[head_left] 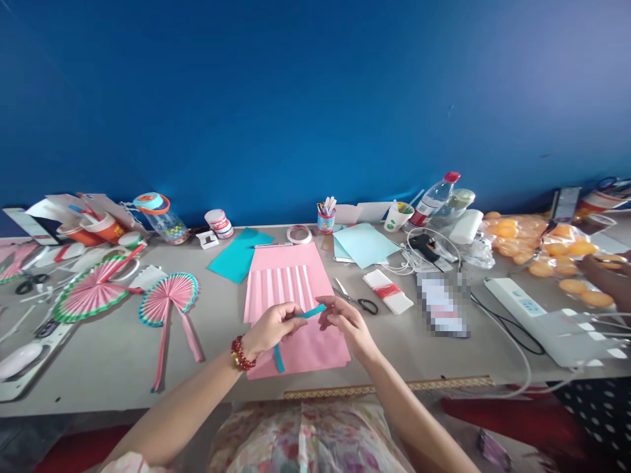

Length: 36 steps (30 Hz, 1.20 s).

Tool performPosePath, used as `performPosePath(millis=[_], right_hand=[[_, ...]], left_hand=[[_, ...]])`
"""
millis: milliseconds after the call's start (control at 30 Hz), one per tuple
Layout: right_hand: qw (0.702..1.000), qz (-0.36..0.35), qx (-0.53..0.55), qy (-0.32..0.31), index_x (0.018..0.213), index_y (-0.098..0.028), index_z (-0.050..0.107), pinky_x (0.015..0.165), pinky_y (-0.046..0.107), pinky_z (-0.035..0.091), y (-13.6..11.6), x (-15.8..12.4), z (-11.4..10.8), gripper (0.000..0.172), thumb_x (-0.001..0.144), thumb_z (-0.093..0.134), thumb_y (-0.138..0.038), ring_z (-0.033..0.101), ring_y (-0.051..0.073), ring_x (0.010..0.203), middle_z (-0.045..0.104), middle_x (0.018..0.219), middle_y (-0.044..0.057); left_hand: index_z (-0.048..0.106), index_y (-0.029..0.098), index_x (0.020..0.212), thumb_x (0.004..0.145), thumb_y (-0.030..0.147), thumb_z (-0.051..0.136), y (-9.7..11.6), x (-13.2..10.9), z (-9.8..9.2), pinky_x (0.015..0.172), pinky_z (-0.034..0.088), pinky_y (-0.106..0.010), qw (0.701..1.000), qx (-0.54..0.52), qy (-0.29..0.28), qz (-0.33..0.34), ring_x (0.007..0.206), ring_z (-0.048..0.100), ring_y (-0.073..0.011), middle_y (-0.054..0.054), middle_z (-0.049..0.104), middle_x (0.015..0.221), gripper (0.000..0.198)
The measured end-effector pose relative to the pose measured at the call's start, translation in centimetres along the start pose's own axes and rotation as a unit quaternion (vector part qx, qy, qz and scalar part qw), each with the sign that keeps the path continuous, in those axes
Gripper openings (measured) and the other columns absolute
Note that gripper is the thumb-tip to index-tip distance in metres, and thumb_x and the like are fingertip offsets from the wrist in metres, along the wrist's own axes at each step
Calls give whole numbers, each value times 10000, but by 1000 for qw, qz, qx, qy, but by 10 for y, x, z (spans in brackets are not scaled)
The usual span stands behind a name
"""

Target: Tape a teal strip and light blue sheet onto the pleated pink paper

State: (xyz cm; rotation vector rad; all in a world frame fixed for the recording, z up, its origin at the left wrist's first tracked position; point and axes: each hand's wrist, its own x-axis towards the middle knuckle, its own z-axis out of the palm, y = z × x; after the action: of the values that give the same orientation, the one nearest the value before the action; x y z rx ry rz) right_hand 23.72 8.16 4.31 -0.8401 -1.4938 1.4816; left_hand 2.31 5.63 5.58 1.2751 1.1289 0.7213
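Against a deep blue wall (315, 98), a grey table (221, 309) spread with craft paper serves as a workbench, where a person holds a small blue strip (313, 311) above layered pink paper (315, 351). The left hand (276, 325) pinches one end between thumb and fingers; the right hand (348, 323), fingers loosely bent, meets the other end, though whether it grips cannot be told. A pink sheet with raised pleats (280, 287) lies just beyond the hands, its folding apparently well advanced, while the paper nearest the person looks flat and unfolded. The held strip appears unattached to any sheet, so any joining seems yet to be done. To the left lie two pleated pink fans, one edged in blue (170, 300), one in green (93, 289), both seemingly complete. The upper end of a second blue strip (279, 359) is lost by the left hand, the fingers obscure the held strip's ends, a phone (444, 305) is pixelated, and another person's hand (608, 276) is cut off at the right edge
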Motion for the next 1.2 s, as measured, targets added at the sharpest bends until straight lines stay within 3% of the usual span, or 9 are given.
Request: performPosePath(millis=[100,300,500,633,733,900,1033,1200], right_hand=[[997,53,61,9,1018,-169,649,651,285,525,-2,0,5,237,863,604,-343,604,138,652,629,748,15],[998,42,-8,48,798,-173,620,585,240,466,2,2,9,234,803,707,-391,560,119,606,608,666,-2],[990,66,-59,106,762,-174,608,564,237,442,6,-8,-7,259,814,669,-421,544,123,594,605,654,6],[983,63,-115,125,758,-172,615,569,246,447,13,-16,-21,252,810,660,-414,546,136,613,604,669,14],[983,65,-133,109,807,-171,635,584,253,459,20,-20,-31,224,814,646,-395,558,146,629,610,689,14],[963,17,-263,54,837,-187,673,622,258,465,21,-24,-43,127,844,616,-300,584,159,685,640,743,25],[918,-102,-384,-1,884,-220,718,741,306,493,18,-27,-48,176,908,543,-219,610,190,825,696,885,57],[854,-182,-488,-19,994,-241,737,787,337,501,25,-28,-50,264,948,483,-189,592,209,871,701,933,70]], left_hand=[[571,160,817,812,545,641,10,-5,-1,463,303,-193,999,29,10,11,494,325,-60,81,376,587,391],[598,155,799,835,475,605,9,-11,-6,471,317,-191,997,74,20,2,490,373,-68,48,501,590,322],[631,172,881,886,442,539,-1,-35,-30,484,356,-195,987,146,58,-24,494,460,-84,24,607,650,285],[624,195,834,909,393,524,-7,-48,-38,597,421,-206,969,229,91,6,592,539,-106,31,613,668,235],[621,211,861,907,339,530,-14,-51,-41,690,464,-221,955,277,100,35,733,614,-134,15,667,790,164],[622,224,945,941,233,451,-32,-55,-38,823,495,-283,889,408,161,132,897,638,-168,-27,678,964,171],[645,217,997,966,168,402,-49,-62,-35,922,489,-349,829,487,169,219,1009,607,-189,-60,655,1056,250],[668,216,1026,952,126,428,-64,-68,-30,871,511,-348,786,541,181,239,981,590,-194,-74,630,1057,267]])
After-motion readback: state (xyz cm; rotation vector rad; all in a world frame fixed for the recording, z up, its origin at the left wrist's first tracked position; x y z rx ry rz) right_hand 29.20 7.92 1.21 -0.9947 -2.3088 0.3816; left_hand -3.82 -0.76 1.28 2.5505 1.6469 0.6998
